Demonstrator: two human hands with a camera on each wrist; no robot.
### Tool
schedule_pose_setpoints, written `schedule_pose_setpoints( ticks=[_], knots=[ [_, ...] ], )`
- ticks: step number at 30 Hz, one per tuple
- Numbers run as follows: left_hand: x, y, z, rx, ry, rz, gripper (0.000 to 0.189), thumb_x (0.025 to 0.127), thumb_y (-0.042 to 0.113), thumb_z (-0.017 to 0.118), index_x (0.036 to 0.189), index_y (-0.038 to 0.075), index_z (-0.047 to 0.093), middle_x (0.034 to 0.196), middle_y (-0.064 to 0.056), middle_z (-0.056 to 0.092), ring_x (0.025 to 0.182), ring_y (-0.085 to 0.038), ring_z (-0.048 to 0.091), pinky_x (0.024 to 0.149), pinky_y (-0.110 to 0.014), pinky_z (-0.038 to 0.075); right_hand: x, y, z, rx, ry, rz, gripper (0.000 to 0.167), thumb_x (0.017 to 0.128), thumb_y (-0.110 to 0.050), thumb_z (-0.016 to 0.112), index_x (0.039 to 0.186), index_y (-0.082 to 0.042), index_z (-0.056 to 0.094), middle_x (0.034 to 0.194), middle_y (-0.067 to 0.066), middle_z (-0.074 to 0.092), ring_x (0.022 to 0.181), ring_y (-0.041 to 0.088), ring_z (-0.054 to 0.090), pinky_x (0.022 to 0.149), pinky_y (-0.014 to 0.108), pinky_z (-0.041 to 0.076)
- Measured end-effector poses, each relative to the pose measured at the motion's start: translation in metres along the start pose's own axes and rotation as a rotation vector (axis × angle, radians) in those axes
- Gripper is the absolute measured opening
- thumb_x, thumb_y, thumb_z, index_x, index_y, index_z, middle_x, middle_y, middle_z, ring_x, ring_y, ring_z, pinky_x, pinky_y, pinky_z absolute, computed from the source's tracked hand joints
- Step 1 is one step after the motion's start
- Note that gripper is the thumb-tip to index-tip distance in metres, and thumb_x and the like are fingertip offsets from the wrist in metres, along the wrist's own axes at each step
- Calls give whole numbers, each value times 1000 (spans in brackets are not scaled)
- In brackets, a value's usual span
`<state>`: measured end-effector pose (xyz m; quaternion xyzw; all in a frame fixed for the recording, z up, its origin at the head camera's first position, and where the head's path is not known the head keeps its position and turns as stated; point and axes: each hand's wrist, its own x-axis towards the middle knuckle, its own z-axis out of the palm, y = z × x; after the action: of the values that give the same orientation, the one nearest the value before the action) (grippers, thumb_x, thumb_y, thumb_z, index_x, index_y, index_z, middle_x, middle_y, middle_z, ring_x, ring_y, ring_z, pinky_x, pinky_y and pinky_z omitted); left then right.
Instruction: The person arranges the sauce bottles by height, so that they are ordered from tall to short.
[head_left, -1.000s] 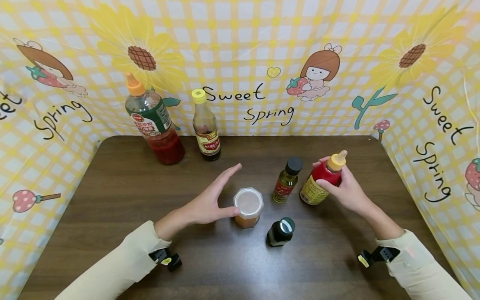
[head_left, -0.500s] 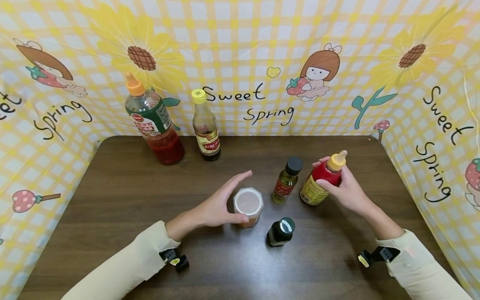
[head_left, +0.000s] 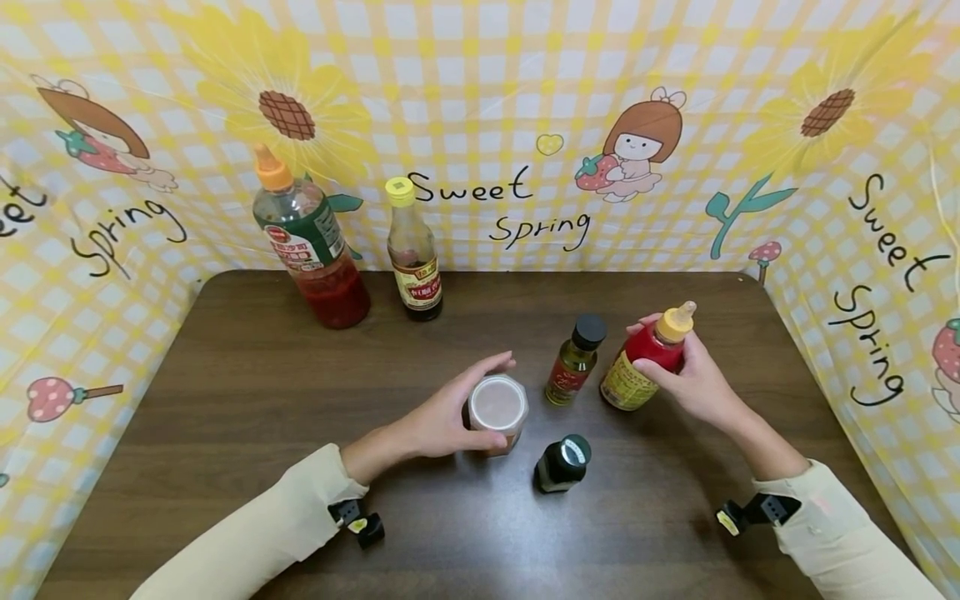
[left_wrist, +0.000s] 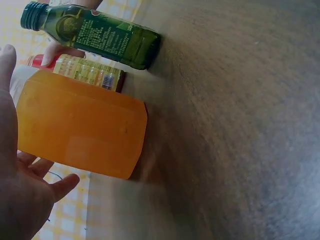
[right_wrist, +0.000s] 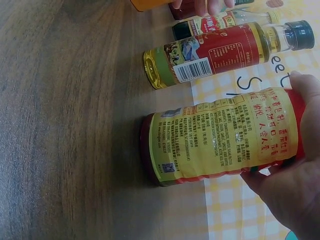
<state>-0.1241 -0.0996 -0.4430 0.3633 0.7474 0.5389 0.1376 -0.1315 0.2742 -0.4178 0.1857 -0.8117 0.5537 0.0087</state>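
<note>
My left hand curves around a jar with a pale round lid and orange contents. Its thumb lies in front of the jar and the fingers behind. In the left wrist view, some fingers stand apart from the orange jar wall; contact near the lid is unclear. My right hand grips a red ketchup bottle with a yellow nozzle cap, thumb on the near side. Between the hands stands an oil bottle with a black cap, and nearer, a small dark green bottle.
At the back left of the brown table stand a large red sauce bottle with an orange nozzle and a yellow-capped glass bottle of dark liquid. A checked cloth hangs behind and along both sides.
My left hand has moved right, so its thumb and fingers now reach further around the jar. The right hand and the ketchup bottle have stayed in place.
</note>
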Motion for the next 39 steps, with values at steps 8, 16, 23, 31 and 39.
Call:
schedule_pose_setpoints(
  ticks=[8,16,23,31,39],
  knots=[
    [0,-1,1,-5,-7,-20,76,83,13,86,147,9,45,131,-4,60,119,-20,57,102,-42,46,4,-2,-2,-10,-13,-5,50,93,7,68,137,3,44,132,21,58,120,9,57,98,17,46],
    [1,-1,2,-7,5,-18,69,84,14,85,142,14,48,126,-4,62,114,-20,59,98,-39,48,23,-14,-5,-31,-18,-35,46,93,5,69,135,1,48,129,12,62,118,8,59,98,17,46],
    [0,-1,3,-11,6,-17,67,84,14,84,141,13,48,126,-4,62,114,-20,59,98,-39,48,56,-29,-13,-54,-49,-23,44,95,1,68,134,2,47,129,15,61,117,7,59,96,18,47],
    [0,-1,3,-18,6,-31,68,84,14,85,141,11,48,126,-3,61,114,-19,58,98,-39,48,95,-48,-14,-119,-104,25,47,97,-7,70,137,1,47,132,18,58,114,9,58,93,18,48],
    [0,-2,3,-17,5,-37,68,84,15,85,141,15,48,127,-2,61,115,-19,58,98,-39,48,129,-62,-6,-146,-125,35,49,96,-8,71,138,0,47,131,15,58,113,16,58,94,26,48]
  ],
)
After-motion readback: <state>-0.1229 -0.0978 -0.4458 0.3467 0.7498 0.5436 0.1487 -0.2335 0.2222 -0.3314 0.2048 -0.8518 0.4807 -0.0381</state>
